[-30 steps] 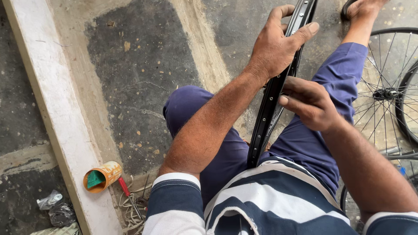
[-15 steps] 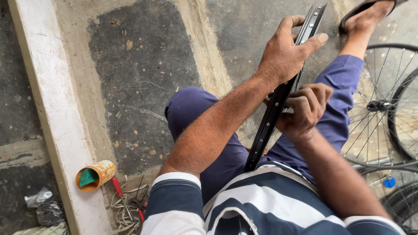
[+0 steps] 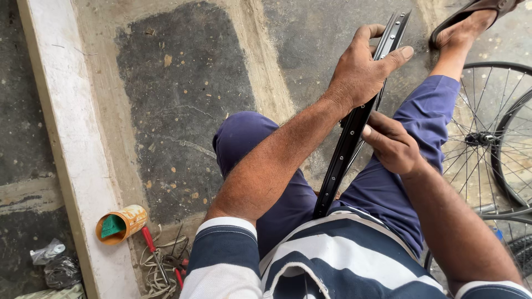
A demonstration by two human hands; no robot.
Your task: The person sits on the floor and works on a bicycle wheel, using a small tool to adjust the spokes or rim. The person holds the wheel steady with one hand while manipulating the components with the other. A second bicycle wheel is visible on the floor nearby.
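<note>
The right hand [image 3: 394, 147] now sits lower and nearer on the black wheel rim [image 3: 354, 124] than a second ago, its fingers opened out against the rim's right edge rather than curled into a fist. The left hand [image 3: 363, 69] grips the far part of the rim with its thumb stretched further across the channel. The rim leans more to the right. The sandalled foot [image 3: 471, 19] shows more fully at the far right.

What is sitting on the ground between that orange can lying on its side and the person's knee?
In the head view, a red-handled screwdriver and a tangle of thin wires lie between the orange can and the knee; the rest is bare concrete floor.
</note>
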